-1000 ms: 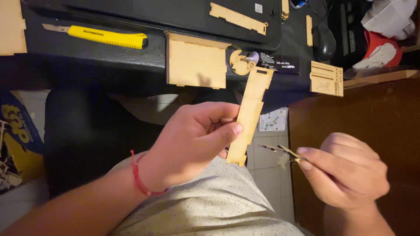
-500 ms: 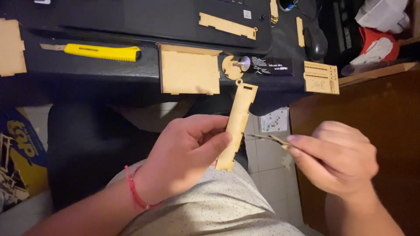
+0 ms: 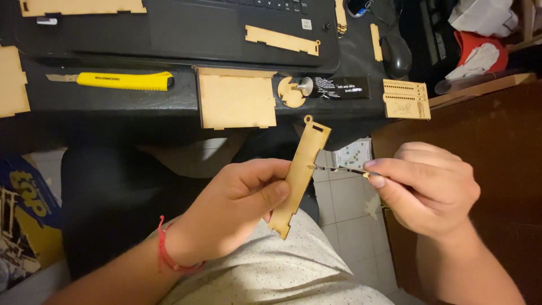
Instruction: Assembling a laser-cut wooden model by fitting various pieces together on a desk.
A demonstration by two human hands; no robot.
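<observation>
The left hand (image 3: 237, 212) grips a long, narrow laser-cut wooden strip (image 3: 299, 175), the fingers closed round its lower half with the thumb pressed flat on its face, so the strip stands tilted, its slotted and looped top end leaning up and away from the palm. The right hand (image 3: 429, 189) pinches a thin metal tool (image 3: 339, 169), most likely a small file or pick, between thumb and forefinger; the other fingers are curled in. The tool lies nearly level and its tip touches the strip's right edge, just above the left thumb.

Beyond the fingers, on the dark tabletop (image 3: 180, 101), lie a yellow utility knife (image 3: 121, 81), a square wooden panel (image 3: 236, 100), a round wooden disc with a metal knob (image 3: 293, 90) and a small perforated wooden plate (image 3: 405, 99). More wooden pieces rest on the laptop (image 3: 197, 28) further off.

What could go wrong, as I judge it: the tip works close to the left thumb, so a slip off the thin edge could jab the skin. The strip is held only low down, and sideways pressure near its middle could bend or snap the thin wood at its notches. Too hard a push might also chip the cut edge.
</observation>
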